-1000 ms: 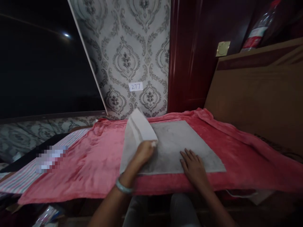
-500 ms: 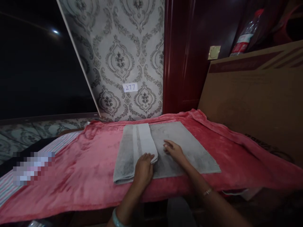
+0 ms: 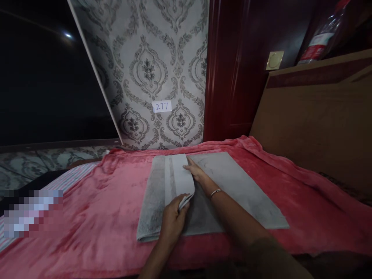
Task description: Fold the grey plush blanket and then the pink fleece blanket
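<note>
A grey towel lies on a pink blanket, its left part folded over towards the middle with a pale band showing on top. My left hand grips the near corner of that folded flap, which lifts a little from the layer below. At the flap's far edge, my right hand has its thumb on top and its fingers tucked behind the cloth, closed on it. The right forearm crosses over the flat right part of the towel.
The pink blanket covers the surface. Behind stands a patterned wall with a "277" label. A dark screen is at left. A cardboard box stands at right, with a plastic bottle above it.
My right hand has moved left and away from me, from over the towel to the flap's far edge. My left hand now lifts the flap's near corner. The view has shifted slightly.
</note>
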A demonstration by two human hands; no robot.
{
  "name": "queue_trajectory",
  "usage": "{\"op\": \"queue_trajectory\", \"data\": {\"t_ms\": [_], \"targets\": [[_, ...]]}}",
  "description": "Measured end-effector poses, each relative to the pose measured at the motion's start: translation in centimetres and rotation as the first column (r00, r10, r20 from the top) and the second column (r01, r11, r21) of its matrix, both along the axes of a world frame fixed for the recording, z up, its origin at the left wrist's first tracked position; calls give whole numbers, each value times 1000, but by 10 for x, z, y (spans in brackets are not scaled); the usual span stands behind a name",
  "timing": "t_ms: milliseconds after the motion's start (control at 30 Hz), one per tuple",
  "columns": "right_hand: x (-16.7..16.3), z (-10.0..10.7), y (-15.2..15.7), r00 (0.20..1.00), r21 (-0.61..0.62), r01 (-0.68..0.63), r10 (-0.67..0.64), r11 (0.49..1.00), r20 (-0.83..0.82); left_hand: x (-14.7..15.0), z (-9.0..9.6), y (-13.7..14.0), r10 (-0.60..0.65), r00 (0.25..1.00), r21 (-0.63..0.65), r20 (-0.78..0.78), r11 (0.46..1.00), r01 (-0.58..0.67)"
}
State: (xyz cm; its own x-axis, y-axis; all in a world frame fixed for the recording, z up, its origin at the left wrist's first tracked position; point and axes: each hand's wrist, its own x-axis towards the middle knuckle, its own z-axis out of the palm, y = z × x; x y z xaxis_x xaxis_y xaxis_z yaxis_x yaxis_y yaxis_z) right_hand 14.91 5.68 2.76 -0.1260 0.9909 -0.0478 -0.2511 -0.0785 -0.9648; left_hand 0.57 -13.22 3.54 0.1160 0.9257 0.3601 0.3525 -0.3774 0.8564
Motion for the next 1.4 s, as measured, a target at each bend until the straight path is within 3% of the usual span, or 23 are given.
{"op": "queue_trajectory", "data": {"t_ms": [133,233,367,467,667,900,1233,1400], "targets": [[8,4,18,999,77,43,-45,996,21,7,-4,1,21,994,122,-106,993,-8],[26,2,22,990,129,102,-113,986,81,23,-5,1,-18,956,146,-294,987,63],[50,-15,15,976,78,140,-151,987,158,49,-17,-1,-87,776,6,-625,993,116],[56,-26,11,978,48,125,-131,991,161,57,-27,-4,-98,672,-25,-734,993,118],[50,-26,22,928,166,143,-191,976,320,51,-37,-2,-15,704,95,-710,989,117],[56,-32,15,835,199,200,-273,959,477,52,-65,-7,153,582,333,-799,918,215],[56,-20,20,751,277,130,-277,952,600,51,-65,-8,127,610,325,-782,918,226],[62,-20,18,651,310,103,-299,945,697,56,-65,-11,100,611,297,-785,927,229]]}}
